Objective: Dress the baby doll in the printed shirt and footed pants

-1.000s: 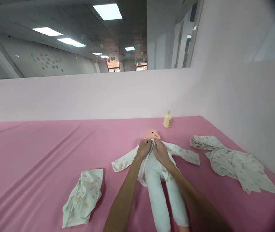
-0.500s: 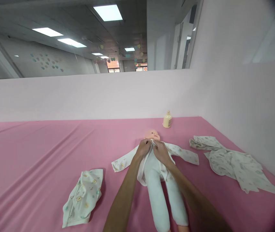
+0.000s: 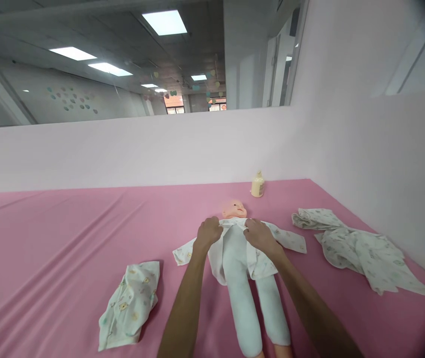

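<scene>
On its back lies a baby doll [image 3: 235, 209], its head toward the wall and its body in a pale bluish-white suit. A white baby shirt [image 3: 289, 240] with a small print is around its shoulders, sleeves spread to both sides, front parted. My left hand [image 3: 209, 232] is closed on the shirt's edge at the left of the chest. My right hand [image 3: 260, 234] is closed on the opposite edge at the right. Between the hands the doll's pale front shows. My fingertips are partly hidden by the backs of my hands.
A printed cloth garment [image 3: 130, 303] lies at the left on the pink sheet [image 3: 66, 248]. Crumpled printed clothes [image 3: 362, 248] lie at the right near the side wall. A cream pump bottle [image 3: 258, 185] stands by the back wall, below a window.
My hands have moved apart from the middle of the doll's neckline, drawing the shirt's two front edges outward. The doll's chest shows more between them.
</scene>
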`<action>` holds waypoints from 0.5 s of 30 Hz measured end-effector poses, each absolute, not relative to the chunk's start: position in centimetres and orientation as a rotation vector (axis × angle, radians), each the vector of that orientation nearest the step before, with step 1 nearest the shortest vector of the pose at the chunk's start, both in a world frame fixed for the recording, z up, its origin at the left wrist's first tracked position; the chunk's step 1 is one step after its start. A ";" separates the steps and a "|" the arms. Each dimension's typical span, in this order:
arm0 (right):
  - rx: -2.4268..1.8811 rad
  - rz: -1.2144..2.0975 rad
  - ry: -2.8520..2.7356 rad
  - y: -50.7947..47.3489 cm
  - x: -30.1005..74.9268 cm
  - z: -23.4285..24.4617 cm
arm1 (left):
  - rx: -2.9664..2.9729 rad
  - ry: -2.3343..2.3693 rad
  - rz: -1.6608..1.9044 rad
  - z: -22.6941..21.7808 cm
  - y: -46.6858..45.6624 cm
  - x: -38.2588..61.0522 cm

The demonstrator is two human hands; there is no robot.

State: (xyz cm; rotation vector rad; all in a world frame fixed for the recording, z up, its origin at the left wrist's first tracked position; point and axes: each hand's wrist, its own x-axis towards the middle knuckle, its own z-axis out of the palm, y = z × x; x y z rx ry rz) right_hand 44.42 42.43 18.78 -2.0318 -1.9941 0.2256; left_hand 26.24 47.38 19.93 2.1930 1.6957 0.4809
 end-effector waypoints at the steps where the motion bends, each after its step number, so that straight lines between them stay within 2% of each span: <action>1: -2.033 0.230 -2.000 42.5 44.7 18.8 | 2.194 1.709 0.482 20.0 47.3 26.3; 9: -2.057 0.230 -2.018 42.1 45.8 19.5 | 2.199 1.411 0.570 21.7 46.5 27.2; 15: -1.834 0.397 -1.941 41.9 45.6 20.8 | 2.151 1.323 0.625 22.1 45.9 27.4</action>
